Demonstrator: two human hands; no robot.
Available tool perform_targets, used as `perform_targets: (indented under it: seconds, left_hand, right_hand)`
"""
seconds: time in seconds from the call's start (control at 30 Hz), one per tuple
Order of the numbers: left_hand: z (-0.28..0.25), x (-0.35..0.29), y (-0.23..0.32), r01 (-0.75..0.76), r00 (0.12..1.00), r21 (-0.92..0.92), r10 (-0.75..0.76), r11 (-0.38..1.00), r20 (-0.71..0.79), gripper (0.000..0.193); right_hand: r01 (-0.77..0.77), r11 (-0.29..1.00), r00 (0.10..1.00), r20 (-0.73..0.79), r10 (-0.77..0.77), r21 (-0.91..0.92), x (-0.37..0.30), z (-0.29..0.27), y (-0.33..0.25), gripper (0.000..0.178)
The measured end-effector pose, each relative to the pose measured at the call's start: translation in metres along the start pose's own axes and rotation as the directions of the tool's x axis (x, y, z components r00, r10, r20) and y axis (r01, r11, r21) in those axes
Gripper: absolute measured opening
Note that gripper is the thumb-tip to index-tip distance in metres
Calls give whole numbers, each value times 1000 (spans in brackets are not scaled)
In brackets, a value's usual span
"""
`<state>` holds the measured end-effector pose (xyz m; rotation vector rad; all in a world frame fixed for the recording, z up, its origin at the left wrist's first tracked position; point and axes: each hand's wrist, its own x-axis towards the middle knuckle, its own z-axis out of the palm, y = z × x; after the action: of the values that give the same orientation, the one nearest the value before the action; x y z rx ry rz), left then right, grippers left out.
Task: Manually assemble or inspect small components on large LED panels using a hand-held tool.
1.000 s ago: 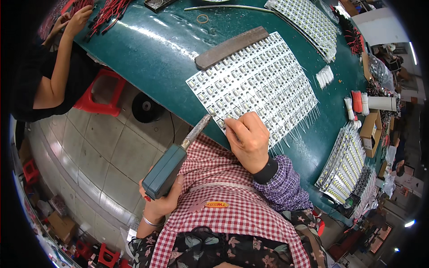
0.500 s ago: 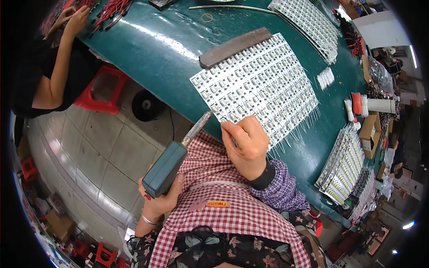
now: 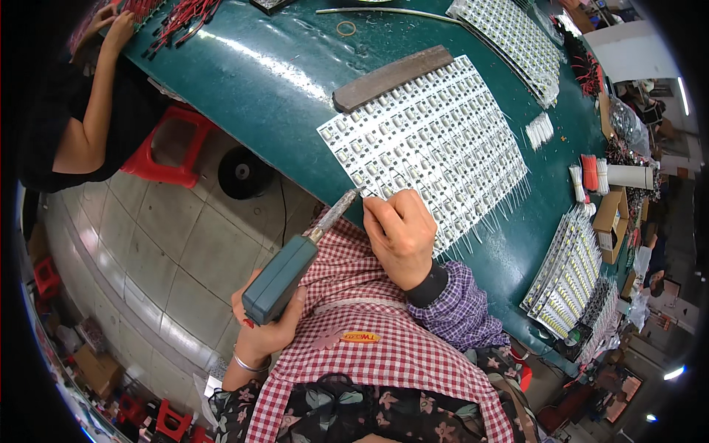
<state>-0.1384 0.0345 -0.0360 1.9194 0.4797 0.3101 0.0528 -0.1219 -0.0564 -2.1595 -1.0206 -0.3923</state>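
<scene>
My left hand (image 3: 272,331) is wrapped round the handle of a dark green soldering gun (image 3: 281,279). The gun's metal barrel points up and right, its thin tip at the near left corner of a white circuit board panel (image 3: 432,140) with rows of small components. My right hand (image 3: 405,238) is closed in a pinch beside that tip, over the panel's near edge; what its fingertips hold is too small to make out. Thin white wires (image 3: 480,225) stick out along the panel's right edge. Across the panel's far edge lies a dark brown bar (image 3: 391,77).
More panels stand stacked at the far right (image 3: 513,48) and near right (image 3: 565,273) of the green table (image 3: 251,88). Bundles of white wire (image 3: 539,131) and a cardboard box (image 3: 611,221) are to the right. At the left, a person's hands (image 3: 118,29) work near red-black wires (image 3: 181,22).
The soldering gun has moved slightly up and right, its tip now touching or almost touching the panel's corner. My right hand has shifted slightly left, still pinched.
</scene>
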Motion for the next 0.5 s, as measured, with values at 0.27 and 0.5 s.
perform_targets:
  seconds: [0.27,0.5]
  left_hand:
    - [1,3,5,40,999,-29,-40,999,8,18]
    - [-2,-7,3,137,990,-35,-138,990,-34,21]
  right_hand:
    - [18,999,1000,5,-18,-35,-2,3,0,20]
    - [24,999,1000,-1,-24,-34,-1,3,-1,19]
